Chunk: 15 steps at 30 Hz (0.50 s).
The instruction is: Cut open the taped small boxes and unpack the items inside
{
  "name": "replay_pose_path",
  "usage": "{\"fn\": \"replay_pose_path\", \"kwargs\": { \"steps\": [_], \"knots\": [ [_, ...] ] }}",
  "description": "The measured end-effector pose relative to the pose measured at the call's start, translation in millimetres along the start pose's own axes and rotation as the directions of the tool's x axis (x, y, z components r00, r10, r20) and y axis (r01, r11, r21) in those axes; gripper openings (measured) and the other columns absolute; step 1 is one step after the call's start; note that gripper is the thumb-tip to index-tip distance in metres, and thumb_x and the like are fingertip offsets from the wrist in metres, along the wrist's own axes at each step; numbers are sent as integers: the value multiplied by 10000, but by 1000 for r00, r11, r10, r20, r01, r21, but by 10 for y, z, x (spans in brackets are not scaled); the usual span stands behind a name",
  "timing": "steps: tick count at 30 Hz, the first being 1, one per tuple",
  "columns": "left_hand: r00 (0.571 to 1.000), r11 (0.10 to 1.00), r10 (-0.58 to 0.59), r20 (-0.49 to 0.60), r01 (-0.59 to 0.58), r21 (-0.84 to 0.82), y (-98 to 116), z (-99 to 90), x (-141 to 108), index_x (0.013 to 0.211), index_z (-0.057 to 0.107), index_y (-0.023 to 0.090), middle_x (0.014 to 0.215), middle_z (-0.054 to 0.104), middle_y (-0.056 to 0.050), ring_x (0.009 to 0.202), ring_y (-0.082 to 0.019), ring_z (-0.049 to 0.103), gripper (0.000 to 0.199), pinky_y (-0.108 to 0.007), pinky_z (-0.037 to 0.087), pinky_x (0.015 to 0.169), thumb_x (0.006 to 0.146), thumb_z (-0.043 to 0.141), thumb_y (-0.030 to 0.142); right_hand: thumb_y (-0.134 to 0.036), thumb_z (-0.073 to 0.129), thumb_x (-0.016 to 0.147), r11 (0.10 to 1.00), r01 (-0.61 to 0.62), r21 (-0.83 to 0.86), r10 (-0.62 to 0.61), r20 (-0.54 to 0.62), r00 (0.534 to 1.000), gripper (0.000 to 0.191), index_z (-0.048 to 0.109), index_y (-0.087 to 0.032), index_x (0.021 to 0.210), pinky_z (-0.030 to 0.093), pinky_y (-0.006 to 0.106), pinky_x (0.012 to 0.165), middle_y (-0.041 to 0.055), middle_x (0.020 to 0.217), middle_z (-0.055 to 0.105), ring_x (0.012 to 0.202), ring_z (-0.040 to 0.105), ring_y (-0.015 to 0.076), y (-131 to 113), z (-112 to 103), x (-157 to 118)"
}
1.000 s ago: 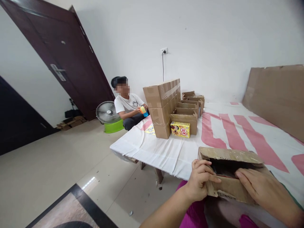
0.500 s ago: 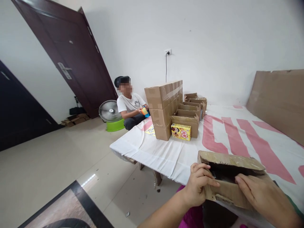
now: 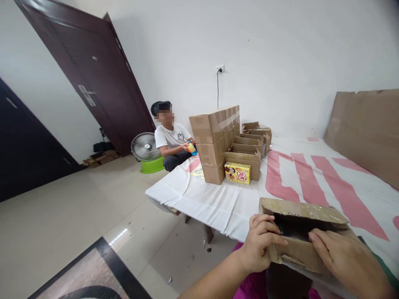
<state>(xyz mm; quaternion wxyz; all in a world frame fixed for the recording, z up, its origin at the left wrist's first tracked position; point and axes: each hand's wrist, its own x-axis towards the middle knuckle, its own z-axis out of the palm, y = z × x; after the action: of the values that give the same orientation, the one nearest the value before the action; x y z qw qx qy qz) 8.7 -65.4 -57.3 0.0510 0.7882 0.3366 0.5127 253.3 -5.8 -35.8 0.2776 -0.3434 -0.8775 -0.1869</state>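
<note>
A worn cardboard box with its top partly open lies at the near edge of the cloth-covered table. My left hand grips its left end, fingers curled over the side and front. On the front edge of the opening rests my right hand, thumb and fingers closed over the cardboard wall; some of its fingers are hidden. The inside of the box is dark, and I cannot make out what it holds. Beyond it, a yellow printed carton stands against the open boxes.
Taped cardboard boxes are stacked at the table's left, beside a row of open boxes. A seated person holds a small colourful packet. Behind are a fan and a door. A large cardboard sheet stands at right.
My view has shifted very slightly. Both hands keep their places on the cardboard box, and the seated person's packet has tilted a little.
</note>
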Motion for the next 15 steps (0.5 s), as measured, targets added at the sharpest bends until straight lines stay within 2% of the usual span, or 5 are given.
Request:
{"fn": "replay_pose_path", "kwargs": {
  "steps": [5, 11, 15],
  "knots": [
    [999, 1000, 31, -35, -31, 0, 25, -3, 12, 983, 662, 235, 939, 632, -68, 1133, -245, 542, 202, -423, 361, 1033, 837, 571, 341, -367, 335, 975, 1000, 18, 7, -18, -10, 1000, 408, 690, -226, 831, 414, 350, 630, 27, 778, 734, 664, 664, 207, -13, -27, 24],
    [1000, 1000, 8, 9, -8, 12, 39, -26, -5, 994, 662, 242, 971, 632, -71, 1154, -255, 526, 217, -444, 355, 1040, 843, 562, 361, -356, 310, 978, 1000, 5, 26, -4, -23, 1000, 435, 679, -222, 792, 417, 353, 623, 29, 729, 719, 624, 651, 202, -70, -109, 62],
    [1000, 1000, 10, 27, -11, 12, 27, -33, -21, 1017, 653, 247, 990, 627, -71, 1160, -259, 520, 231, -455, 355, 1039, 845, 564, 373, -393, 287, 979, 998, -46, 40, 46, 14, 999, 470, 680, -227, 783, 427, 362, 632, 48, 766, 727, 649, 655, 211, -87, -124, 43]
  ]
}}
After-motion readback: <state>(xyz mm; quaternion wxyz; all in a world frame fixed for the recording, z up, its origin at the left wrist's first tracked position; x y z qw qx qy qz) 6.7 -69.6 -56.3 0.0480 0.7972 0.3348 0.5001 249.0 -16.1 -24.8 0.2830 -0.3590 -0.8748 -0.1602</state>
